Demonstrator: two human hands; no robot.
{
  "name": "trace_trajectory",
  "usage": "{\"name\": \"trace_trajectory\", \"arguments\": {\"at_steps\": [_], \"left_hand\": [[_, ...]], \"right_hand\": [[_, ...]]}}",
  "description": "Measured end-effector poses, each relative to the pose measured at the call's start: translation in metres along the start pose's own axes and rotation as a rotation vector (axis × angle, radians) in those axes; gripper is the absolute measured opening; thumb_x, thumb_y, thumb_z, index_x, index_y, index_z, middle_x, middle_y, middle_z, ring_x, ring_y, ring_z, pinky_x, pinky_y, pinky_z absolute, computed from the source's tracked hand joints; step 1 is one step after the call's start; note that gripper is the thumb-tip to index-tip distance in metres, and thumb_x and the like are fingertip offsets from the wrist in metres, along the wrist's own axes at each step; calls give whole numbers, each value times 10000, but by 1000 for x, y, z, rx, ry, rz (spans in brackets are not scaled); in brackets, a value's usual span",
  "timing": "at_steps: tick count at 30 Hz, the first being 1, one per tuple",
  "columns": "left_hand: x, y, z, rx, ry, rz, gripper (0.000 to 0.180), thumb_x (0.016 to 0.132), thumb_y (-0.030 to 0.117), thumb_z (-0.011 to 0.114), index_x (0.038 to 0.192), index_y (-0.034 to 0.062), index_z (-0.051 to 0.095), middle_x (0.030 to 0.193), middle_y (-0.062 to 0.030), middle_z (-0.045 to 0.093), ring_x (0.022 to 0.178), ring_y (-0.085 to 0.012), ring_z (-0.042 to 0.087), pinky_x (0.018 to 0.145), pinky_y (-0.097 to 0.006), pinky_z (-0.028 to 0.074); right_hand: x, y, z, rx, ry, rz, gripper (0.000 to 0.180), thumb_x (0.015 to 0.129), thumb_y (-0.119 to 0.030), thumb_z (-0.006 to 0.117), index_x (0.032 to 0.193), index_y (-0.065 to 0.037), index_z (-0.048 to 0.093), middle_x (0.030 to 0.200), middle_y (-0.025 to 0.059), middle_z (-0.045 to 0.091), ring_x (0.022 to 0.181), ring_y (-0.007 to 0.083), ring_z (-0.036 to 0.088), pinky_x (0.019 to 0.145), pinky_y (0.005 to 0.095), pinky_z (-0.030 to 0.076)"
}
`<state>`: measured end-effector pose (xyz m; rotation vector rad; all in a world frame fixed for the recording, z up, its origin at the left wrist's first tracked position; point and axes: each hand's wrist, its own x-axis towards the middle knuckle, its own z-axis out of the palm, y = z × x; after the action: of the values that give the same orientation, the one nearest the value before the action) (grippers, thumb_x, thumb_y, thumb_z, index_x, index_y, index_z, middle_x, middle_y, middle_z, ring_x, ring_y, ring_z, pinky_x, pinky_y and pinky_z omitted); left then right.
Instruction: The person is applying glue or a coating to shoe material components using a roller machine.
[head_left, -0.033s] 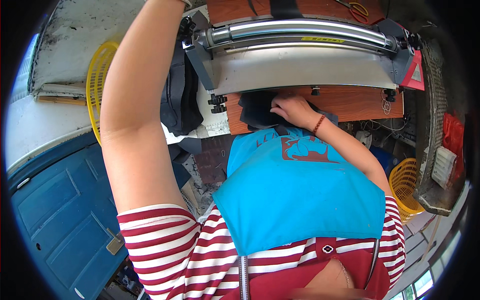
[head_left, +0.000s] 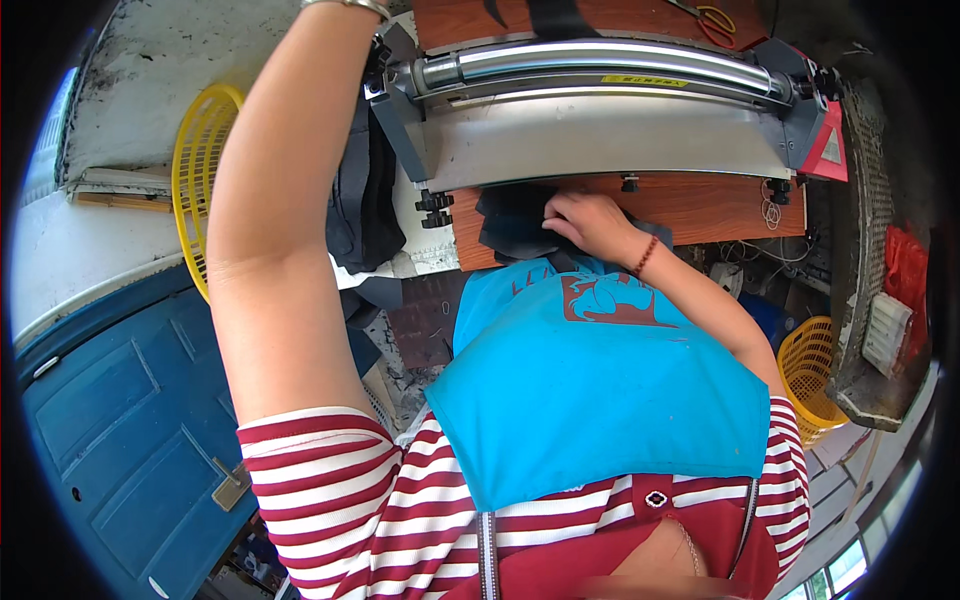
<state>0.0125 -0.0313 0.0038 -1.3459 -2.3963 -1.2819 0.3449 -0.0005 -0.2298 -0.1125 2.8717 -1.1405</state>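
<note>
My right hand [head_left: 592, 226] lies over a stack of black sheet pieces [head_left: 515, 222] on the wood-grain board in front of a roller machine [head_left: 610, 135]. Its fingers are curled in against the pieces, thumb toward the left; the fingertips are partly hidden. My left forearm [head_left: 275, 150] reaches up past the machine's left end, with a bracelet at the wrist, and the hand itself is beyond the upper edge. Behind the steel roller [head_left: 620, 58], a dark strip [head_left: 556, 18] lies on the board.
More black pieces [head_left: 365, 195] are piled left of the machine. A yellow basket [head_left: 195, 150] stands beside my left arm, another yellow basket [head_left: 808, 365] low at the right. Orange-handled scissors [head_left: 716, 22] lie at the far right. Loose cables [head_left: 770, 250] hang beneath the board's right side.
My left arm has drawn back slightly, so more of the bracelet shows. The dark strip behind the roller now lies more slanted. My right hand has barely shifted.
</note>
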Motion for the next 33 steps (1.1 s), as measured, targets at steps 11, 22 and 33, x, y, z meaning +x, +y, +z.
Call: {"name": "trace_trajectory", "arguments": {"at_steps": [11,22,33], "left_hand": [[-74,-36,108,238,-723,-137,439,896,458,591,1000,77,780,990,-188,737,892,-339,697,841,-412,533],[-52,-31,112,3,-914,-536,519,887,419,694,1231,32,715,1089,-145,730,967,-250,682,834,-337,515],[9,-28,67,-266,-476,-518,691,816,177,795,1430,1,531,1155,-126,683,947,-204,670,797,-347,549]], "right_hand": [[-3,-15,-112,501,405,499,121,944,-77,677,957,-6,579,753,40,629,645,76,551,610,266,464],[28,-18,-134,-152,476,362,154,917,-155,689,944,-57,573,781,104,695,725,334,680,626,437,511],[42,-7,-184,-192,649,153,225,889,-232,735,1004,-58,650,983,98,709,885,303,689,724,402,535]]}}
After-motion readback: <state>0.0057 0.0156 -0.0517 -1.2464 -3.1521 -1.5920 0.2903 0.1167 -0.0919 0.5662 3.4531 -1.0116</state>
